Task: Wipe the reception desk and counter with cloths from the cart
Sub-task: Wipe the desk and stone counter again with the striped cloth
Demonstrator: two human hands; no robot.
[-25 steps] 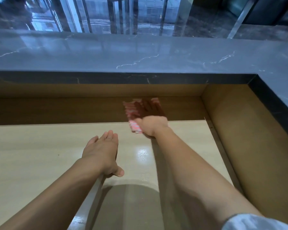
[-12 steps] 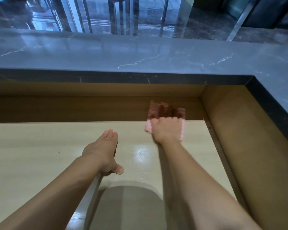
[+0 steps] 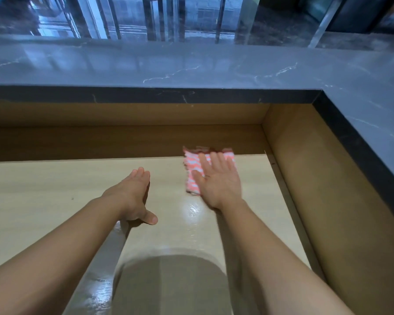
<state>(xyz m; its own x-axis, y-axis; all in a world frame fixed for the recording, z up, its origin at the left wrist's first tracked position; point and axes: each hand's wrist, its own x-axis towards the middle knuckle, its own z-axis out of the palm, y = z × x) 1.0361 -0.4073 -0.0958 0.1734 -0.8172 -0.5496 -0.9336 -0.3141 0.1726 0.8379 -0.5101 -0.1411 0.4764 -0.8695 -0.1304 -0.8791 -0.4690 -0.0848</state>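
A pink-and-white striped cloth (image 3: 192,171) lies flat on the pale wooden desk (image 3: 43,189), near the desk's far edge and its right corner. My right hand (image 3: 218,178) presses down on the cloth with straight, spread fingers and covers most of it. My left hand (image 3: 132,196) rests flat on the desk to the left of the cloth, fingers straight and together, thumb out, holding nothing. Above and behind the desk runs the grey marble counter (image 3: 191,64), which turns toward me along the right side.
A brown wooden back panel (image 3: 100,142) rises behind the desk to the counter's dark edge. A brown side wall (image 3: 316,201) closes the desk on the right. Glossy wet patches (image 3: 191,210) shine on the desk in front of the cloth. My head's shadow falls at the near edge.
My right hand has slid the cloth to the right along the back of the desk and then drawn it a little toward me. My left hand has stayed in place.
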